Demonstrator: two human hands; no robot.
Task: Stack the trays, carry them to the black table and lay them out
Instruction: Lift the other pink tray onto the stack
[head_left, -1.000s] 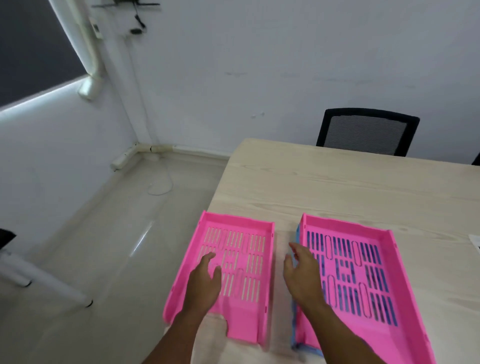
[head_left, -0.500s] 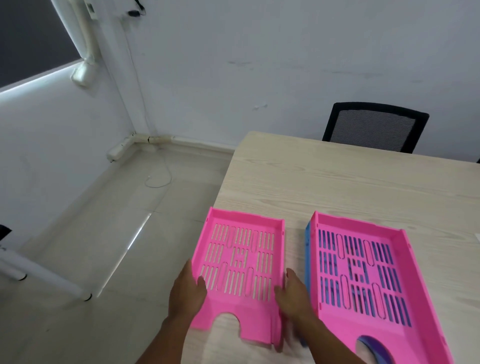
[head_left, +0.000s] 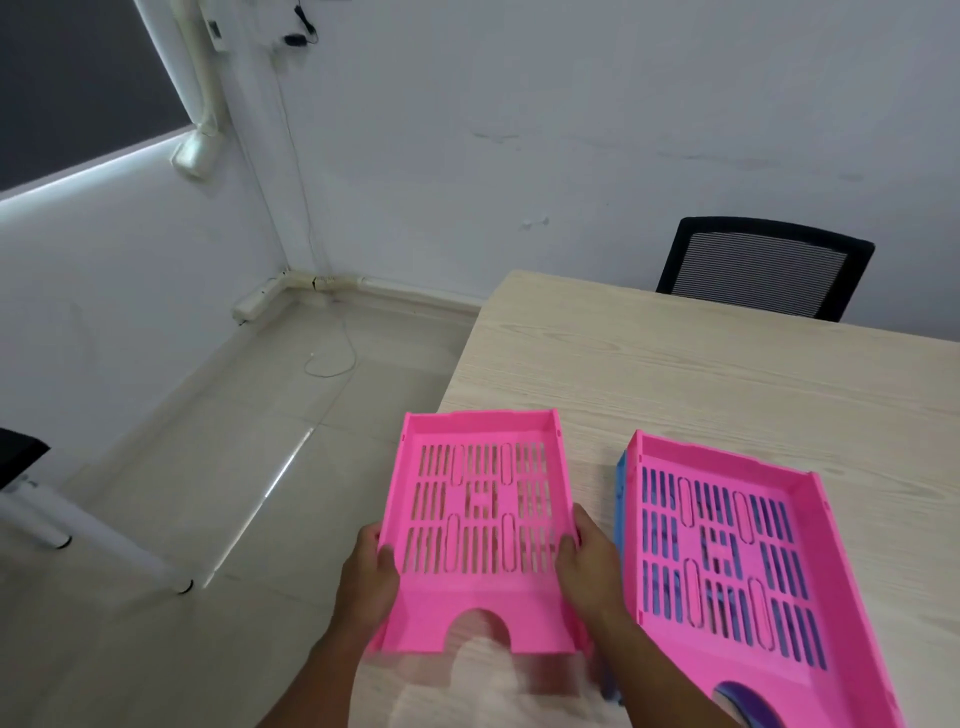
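I hold a pink slotted tray (head_left: 480, 519) by its two long sides. My left hand (head_left: 371, 569) grips its left rim and my right hand (head_left: 587, 564) grips its right rim. The tray is lifted and tilted, overhanging the left edge of the light wooden table (head_left: 701, 374). To its right a second pink tray (head_left: 727, 545) lies on the table, nested on a blue tray (head_left: 621, 499) of which only the left edge shows. Something purple (head_left: 748, 709) shows through the notch at its near end.
A black mesh-backed chair (head_left: 763, 270) stands behind the table's far edge. Pale tiled floor (head_left: 208, 467) lies to the left, with a white cable (head_left: 332, 358) on it. A white table leg (head_left: 93, 535) crosses the floor at lower left. White walls close the corner.
Both hands moved from resting on top of the trays to the left tray's sides, closed on it, and raised and turned it squarer to me.
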